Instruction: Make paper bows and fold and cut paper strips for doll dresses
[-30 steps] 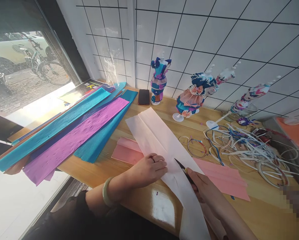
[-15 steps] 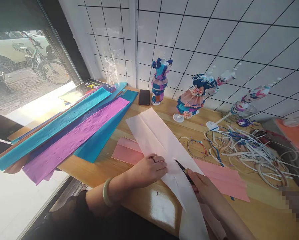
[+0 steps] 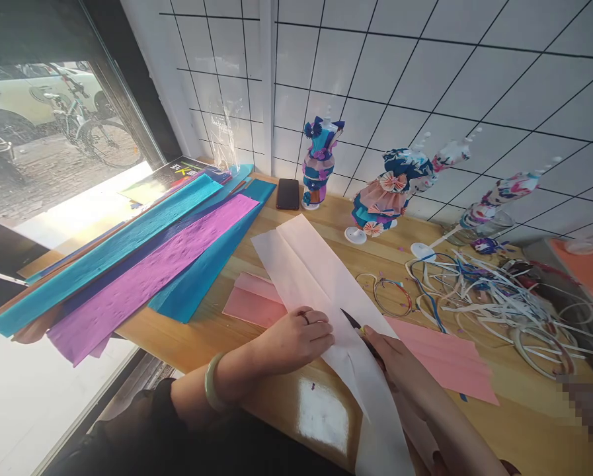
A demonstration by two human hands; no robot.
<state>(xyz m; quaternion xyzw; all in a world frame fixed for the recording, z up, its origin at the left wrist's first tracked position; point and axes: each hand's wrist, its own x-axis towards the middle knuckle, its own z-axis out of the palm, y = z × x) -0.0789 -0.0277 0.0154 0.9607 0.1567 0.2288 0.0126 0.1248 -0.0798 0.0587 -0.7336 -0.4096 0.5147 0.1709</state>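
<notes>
Lying across the table (image 3: pixel 177 337), a creased pale-pink paper sheet (image 3: pixel 309 264) is grasped at its edge by the left hand (image 3: pixel 300 337). Black scissors (image 3: pixel 352 320) are clasped in the right hand (image 3: pixel 400 360); a crooked cut could be caused by buckling.

A craft workspace is indicated by dressed miniature mannequins (image 3: pixel 318 162), coloured paper strips (image 3: pixel 160 272) and a pale sheet (image 3: pixel 318 264). Outside, a paved street (image 3: pixel 38 175) is seen.
</notes>
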